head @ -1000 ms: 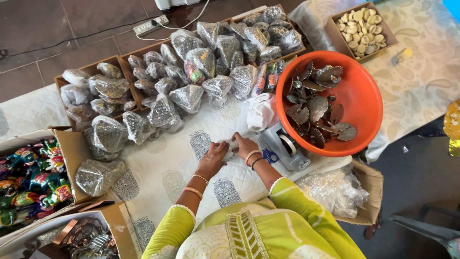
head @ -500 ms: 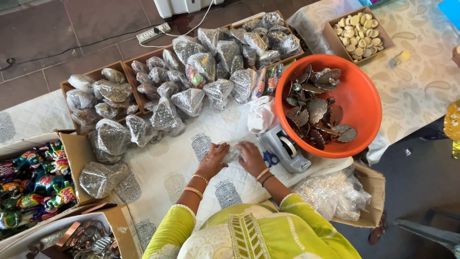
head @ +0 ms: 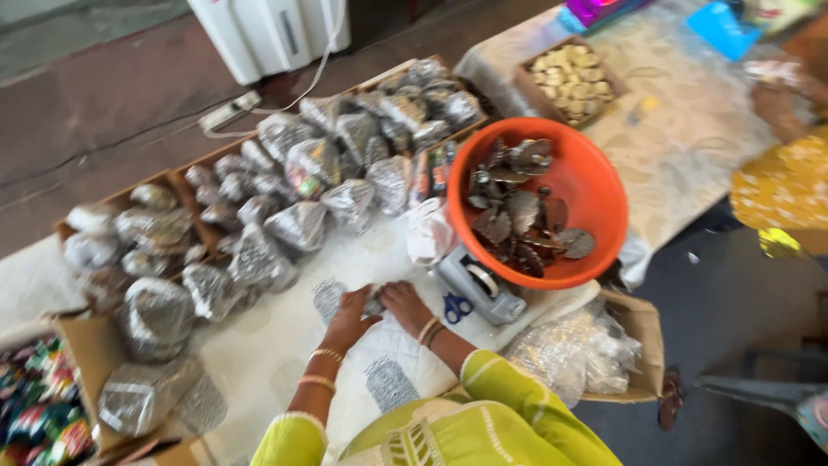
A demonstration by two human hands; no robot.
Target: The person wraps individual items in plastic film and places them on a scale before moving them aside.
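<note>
My left hand (head: 349,317) and my right hand (head: 404,305) meet on the white patterned tablecloth (head: 276,362), both closed around a small silvery packet (head: 373,305) between them. Just right of my right hand stands a grey tape dispenser (head: 483,286) with blue-handled scissors (head: 456,306) beside it. Behind that sits an orange bowl (head: 595,194) with several dark leaf-shaped pieces (head: 517,211). The picture is blurred, so the packet's detail is unclear.
Cardboard trays hold several clear bags of silvery pieces (head: 293,173) at the back and left. A box of clear bags (head: 578,349) sits at the right, colourful items (head: 39,414) at the far left, a tray of pale pieces (head: 569,82) beyond. Another person's yellow sleeve (head: 780,185) is at the right edge.
My hands have stayed together on the small packet. The view has shifted and come closer, and it is now blurred.
</note>
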